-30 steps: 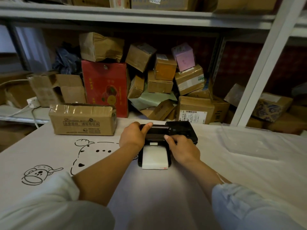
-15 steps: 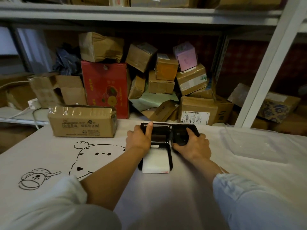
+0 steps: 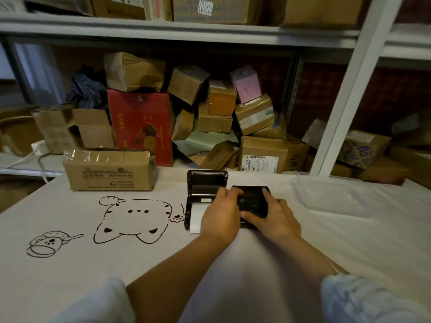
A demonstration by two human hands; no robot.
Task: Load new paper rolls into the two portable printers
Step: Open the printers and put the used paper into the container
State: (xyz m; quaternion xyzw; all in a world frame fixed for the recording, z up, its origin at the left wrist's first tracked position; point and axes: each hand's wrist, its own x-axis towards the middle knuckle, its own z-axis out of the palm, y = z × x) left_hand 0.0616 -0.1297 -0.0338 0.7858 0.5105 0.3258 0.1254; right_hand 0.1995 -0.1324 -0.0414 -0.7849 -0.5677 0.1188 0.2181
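Storeroom, shelves of cartons behind the white table: at 12 o'clock your left hand and right hand, fingers spread, clasp the closed second printer beside the open first printer; steady it, then lift the lid squarely.

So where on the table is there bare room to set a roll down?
Free: the near cloth between the forearms, and the strip right of the closed printer, before the clear tray. Crowded: the back edge, with the cardboard box, the open printer and both hands.
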